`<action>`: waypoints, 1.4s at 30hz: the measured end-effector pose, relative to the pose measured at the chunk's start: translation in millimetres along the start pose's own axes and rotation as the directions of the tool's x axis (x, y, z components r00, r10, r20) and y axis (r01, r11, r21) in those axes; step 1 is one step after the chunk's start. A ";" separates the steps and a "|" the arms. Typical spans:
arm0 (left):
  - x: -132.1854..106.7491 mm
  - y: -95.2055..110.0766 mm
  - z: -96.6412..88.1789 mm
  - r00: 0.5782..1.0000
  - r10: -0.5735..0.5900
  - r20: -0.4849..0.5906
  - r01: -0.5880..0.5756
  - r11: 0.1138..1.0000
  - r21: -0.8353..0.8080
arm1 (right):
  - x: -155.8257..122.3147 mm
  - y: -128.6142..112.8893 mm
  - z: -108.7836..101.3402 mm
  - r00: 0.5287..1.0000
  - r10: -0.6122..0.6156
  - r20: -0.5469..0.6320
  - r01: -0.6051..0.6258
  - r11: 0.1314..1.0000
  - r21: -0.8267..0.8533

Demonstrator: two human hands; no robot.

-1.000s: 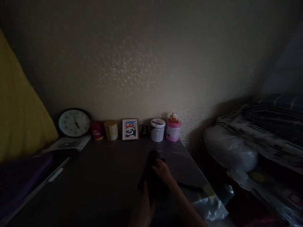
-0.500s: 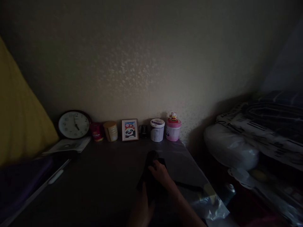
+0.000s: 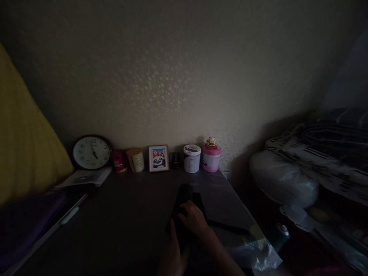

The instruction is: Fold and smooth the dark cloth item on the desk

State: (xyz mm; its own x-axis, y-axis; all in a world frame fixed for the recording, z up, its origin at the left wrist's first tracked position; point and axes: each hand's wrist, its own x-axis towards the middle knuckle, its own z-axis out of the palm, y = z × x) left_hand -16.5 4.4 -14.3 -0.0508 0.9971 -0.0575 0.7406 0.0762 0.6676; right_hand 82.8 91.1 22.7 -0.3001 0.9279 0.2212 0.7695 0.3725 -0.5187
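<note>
A long black object (image 3: 184,191) with a rounded far end lies on the dark table (image 3: 129,218). It is too dark to tell its kind. My right hand (image 3: 194,219) is closed over its upper side, fingers curled in. My left hand (image 3: 174,255) is lower down, at the near left side of the object, one finger stretched along it and the rest dim. Beside the object's right edge shows a flat black piece (image 3: 199,199). A thin black strip (image 3: 228,227) runs out to the right on the table.
Along the wall stand a clock (image 3: 91,152), a red container (image 3: 119,161), a yellow canister (image 3: 135,160), a framed panda picture (image 3: 158,158), a white tub (image 3: 192,158) and a pink tub (image 3: 211,158) bearing a figurine. Clear plastic (image 3: 261,255) covers the right table edge. Bulky bags (image 3: 284,178) lie beyond.
My right hand has slid a little nearer along the black object, its fingers lower. My left hand stays near the same spot. The view has shifted slightly.
</note>
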 end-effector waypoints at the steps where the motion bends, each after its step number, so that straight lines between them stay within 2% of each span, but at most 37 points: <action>1: -0.4 0.2 0.8 0.999 0.010 -0.041 -0.011 1.000 -0.010 | -3.2 -2.1 0.9 1.000 -0.015 -0.010 0.015 1.000 -0.017; 3: -0.8 0.7 1.4 0.996 0.042 -0.079 -0.045 0.998 -0.036 | -8.6 -5.2 2.5 0.999 -0.031 -0.029 0.030 0.999 -0.045; 7: -1.1 2.2 -2.6 0.996 0.084 0.019 -0.081 0.992 -0.091 | -13.4 -7.1 2.2 0.998 -0.050 -0.029 0.048 0.996 -0.074; 12: -1.2 1.5 -6.6 0.997 0.073 -0.012 -0.074 0.994 -0.078 | -11.6 -5.8 -4.0 0.991 -0.125 0.041 0.128 0.990 -0.066; 17: 1.9 -4.9 -2.1 0.998 0.046 0.051 -0.037 0.986 -0.164 | -7.8 -2.3 -11.1 0.977 -0.190 0.097 0.193 0.981 -0.027; 21: 1.6 -5.0 -5.4 0.998 0.061 0.014 -0.059 0.991 -0.123 | -6.9 3.6 -20.0 0.949 -0.275 0.157 0.262 0.960 0.098; 23: 0.3 -2.7 -9.7 0.997 0.072 -0.015 -0.072 0.996 -0.054 | -8.8 7.3 -21.0 0.950 -0.289 0.114 0.265 0.945 0.193; 25: -1.0 -0.2 -13.7 0.997 0.069 -0.017 -0.069 0.998 -0.012 | -10.9 11.0 -16.3 0.961 -0.275 0.017 0.265 0.939 0.219; 27: -1.6 1.8 -16.7 0.998 0.066 0.014 -0.066 0.998 -0.001 | -10.1 14.3 -6.6 0.964 -0.259 -0.066 0.267 0.950 0.162; 32: -1.0 5.8 -20.6 0.986 0.002 0.167 0.006 0.999 -0.043 | 20.7 24.5 15.7 0.975 -0.219 -0.027 0.220 0.975 0.017; 36: 0.1 6.2 -21.7 0.984 -0.011 0.179 0.027 0.996 -0.087 | 59.3 35.7 18.7 0.990 -0.133 -0.040 0.132 0.991 -0.023; 39: 0.8 3.9 -26.2 0.988 0.013 0.155 0.006 0.992 -0.123 | 73.0 46.9 13.5 0.991 -0.036 -0.128 0.043 0.998 0.053; 42: -0.5 4.8 -40.0 0.997 -0.018 0.078 0.031 0.984 -0.177 | 67.5 64.3 -0.9 0.970 0.139 -0.199 -0.094 0.972 0.217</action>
State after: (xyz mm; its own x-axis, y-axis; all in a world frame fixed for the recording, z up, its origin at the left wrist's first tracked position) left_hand -39.7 4.6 18.7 -0.0116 0.9918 -0.1269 0.6080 0.1078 0.7866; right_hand 112.6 177.8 5.1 -0.0719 0.9489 0.3073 0.6534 0.2776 -0.7043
